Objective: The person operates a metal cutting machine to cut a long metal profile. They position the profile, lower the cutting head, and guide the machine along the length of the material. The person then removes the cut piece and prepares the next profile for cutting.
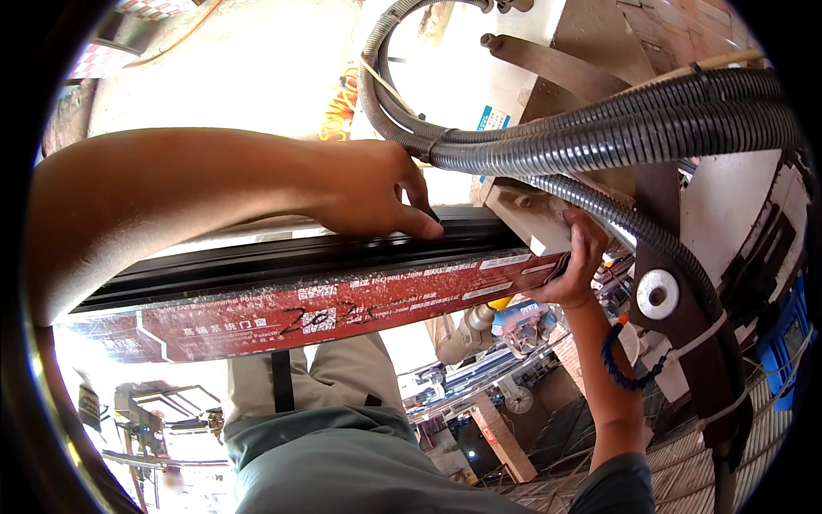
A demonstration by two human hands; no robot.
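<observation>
A long black metal profile lies across in front of me, its near side covered in printed red film with handwritten marks. My left hand comes in from the left and grips the profile's top from above, thumb on the black ridges. At the profile's right end, my right hand is curled round it, the thumb side beneath the red face. A pale metal block of a machine sits against that end, close to the right fingers. Part of the left fingers is hidden behind the profile.
Thick grey corrugated hoses loop over the machine just beyond my hands. A dark machine arm with a round washer stands to the right, near a blue crate. An orange coiled hose hangs at the back.
</observation>
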